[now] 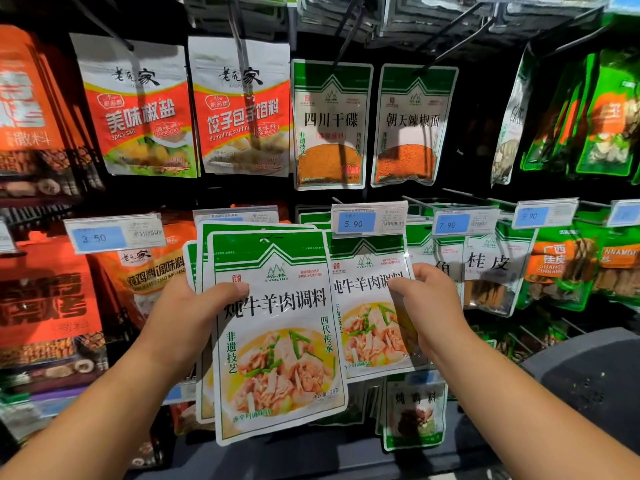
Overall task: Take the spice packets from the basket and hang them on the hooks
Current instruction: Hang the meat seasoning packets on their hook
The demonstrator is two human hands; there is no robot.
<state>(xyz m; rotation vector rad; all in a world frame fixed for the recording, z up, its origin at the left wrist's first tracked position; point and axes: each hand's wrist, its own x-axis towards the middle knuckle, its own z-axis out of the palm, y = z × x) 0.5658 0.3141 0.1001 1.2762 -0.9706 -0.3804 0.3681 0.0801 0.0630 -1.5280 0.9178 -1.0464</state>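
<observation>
My left hand (187, 313) grips a small stack of green-and-white spice packets (277, 341), thumb pressed on the front one, held up in front of the rack. My right hand (429, 306) pinches a matching packet (367, 306) by its right edge; that packet's top sits under the 5.90 price tag (369, 220), at the hook there. Whether its hole is on the hook is hidden by the tag. The basket (588, 382), dark and rounded, shows at the lower right.
Rows of hooks carry other packets: orange-and-white ones (138, 109) at upper left, green-topped chilli powders (330, 126) at upper centre, green cinnamon bags (557, 268) at right. Price tags stick out along the middle row. A lower shelf edge runs beneath my arms.
</observation>
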